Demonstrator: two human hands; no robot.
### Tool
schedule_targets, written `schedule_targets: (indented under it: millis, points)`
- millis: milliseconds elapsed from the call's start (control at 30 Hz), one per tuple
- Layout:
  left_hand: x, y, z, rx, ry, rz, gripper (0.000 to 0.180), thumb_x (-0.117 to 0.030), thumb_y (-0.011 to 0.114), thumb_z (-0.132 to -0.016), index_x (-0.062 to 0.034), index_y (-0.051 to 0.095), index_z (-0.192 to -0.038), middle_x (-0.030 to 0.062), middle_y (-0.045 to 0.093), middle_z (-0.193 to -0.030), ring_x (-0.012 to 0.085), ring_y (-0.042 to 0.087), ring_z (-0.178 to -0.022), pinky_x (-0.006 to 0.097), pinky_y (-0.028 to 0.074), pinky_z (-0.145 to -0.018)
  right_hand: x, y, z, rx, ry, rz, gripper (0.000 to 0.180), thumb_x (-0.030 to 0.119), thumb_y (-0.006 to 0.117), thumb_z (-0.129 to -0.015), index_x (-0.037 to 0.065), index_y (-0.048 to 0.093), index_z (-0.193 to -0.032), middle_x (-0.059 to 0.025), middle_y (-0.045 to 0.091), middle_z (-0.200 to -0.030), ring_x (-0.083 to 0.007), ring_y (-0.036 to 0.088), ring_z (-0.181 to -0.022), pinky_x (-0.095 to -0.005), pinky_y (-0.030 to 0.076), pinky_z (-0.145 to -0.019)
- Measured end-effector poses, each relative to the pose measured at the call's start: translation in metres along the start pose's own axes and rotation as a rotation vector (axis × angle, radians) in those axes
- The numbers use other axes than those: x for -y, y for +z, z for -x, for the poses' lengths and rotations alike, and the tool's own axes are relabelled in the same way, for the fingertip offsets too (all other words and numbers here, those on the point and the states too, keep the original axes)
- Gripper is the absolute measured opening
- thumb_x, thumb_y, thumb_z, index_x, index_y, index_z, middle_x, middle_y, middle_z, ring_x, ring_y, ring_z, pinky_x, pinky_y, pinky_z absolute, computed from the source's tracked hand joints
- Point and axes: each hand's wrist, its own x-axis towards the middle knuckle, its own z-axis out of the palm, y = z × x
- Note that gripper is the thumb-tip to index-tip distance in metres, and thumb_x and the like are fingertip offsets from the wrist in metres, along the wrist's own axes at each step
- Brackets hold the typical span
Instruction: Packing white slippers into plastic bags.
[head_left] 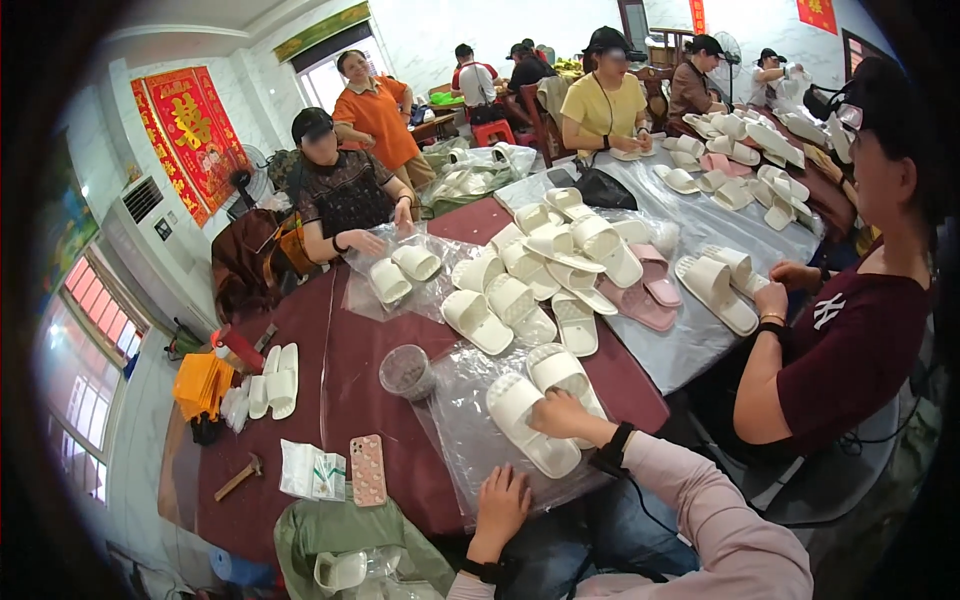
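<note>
A pair of white slide slippers lies in front of me on a clear plastic sheet or bag. The left slipper and the right slipper sit side by side, toes pointing away. My right hand rests over the pair, its fingers curled down beside the left slipper's strap; whatever they pinch is hidden. At the table's near edge, my left hand lies flat on the plastic with its fingers stretched out. Just beyond, a round clear plastic tub stands left of the slippers.
A heap of white slippers and pink slippers covers the table ahead. Leftward lie a phone, a white packet, a hammer and orange packaging. Co-workers sit opposite and at right, handling slippers.
</note>
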Motion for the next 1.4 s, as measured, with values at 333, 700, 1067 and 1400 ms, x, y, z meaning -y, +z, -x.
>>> schedule_targets:
  millis: [333, 700, 1067, 1400]
  points:
    - [0.008, -0.001, -0.004, 0.003, 0.113, 0.005, 0.035, -0.022, 0.063, -0.08, -0.0058, 0.059, -0.11, 0.0191, 0.05, -0.125, 0.0381, 0.046, -0.115, 0.046, 0.038, -0.093, 0.012, -0.086, 0.098, -0.205, -0.193, -0.619, 0.035, 0.021, 0.063, -0.081, -0.002, 0.058, -0.106, -0.0203, 0.052, -0.107, -0.0359, 0.05, -0.105, -0.0412, 0.04, -0.088]
    - [0.027, -0.008, -0.017, 0.134, 0.247, 0.17, 0.069, -0.031, 0.068, -0.071, 0.0027, 0.046, -0.127, 0.0212, 0.044, -0.132, 0.0387, 0.043, -0.117, 0.046, 0.036, -0.097, 0.022, -0.094, 0.177, 0.636, -0.44, -1.015, 0.058, 0.024, 0.061, -0.088, 0.001, 0.037, -0.136, -0.0166, 0.039, -0.137, -0.0259, 0.038, -0.125, -0.0364, 0.029, -0.104]
    - [0.016, -0.023, -0.018, 0.131, 0.253, 0.087, 0.043, -0.023, 0.056, -0.082, -0.0115, 0.055, -0.123, 0.0235, 0.05, -0.125, 0.0405, 0.049, -0.112, 0.045, 0.041, -0.091, 0.017, -0.08, 0.183, 0.691, -0.598, -0.994, 0.056, 0.019, 0.062, -0.085, -0.001, 0.04, -0.132, -0.0175, 0.041, -0.135, -0.0287, 0.037, -0.125, -0.0373, 0.027, -0.104]
    - [-0.001, -0.061, -0.04, 0.295, 0.076, 0.418, 0.034, -0.02, 0.047, -0.093, -0.0125, 0.052, -0.126, 0.0254, 0.056, -0.113, 0.0399, 0.053, -0.107, 0.044, 0.045, -0.087, 0.017, -0.063, 0.2, 0.66, -0.448, -0.841, 0.042, 0.022, 0.062, -0.083, -0.004, 0.052, -0.115, -0.0165, 0.049, -0.114, -0.0305, 0.051, -0.104, -0.0373, 0.042, -0.087]
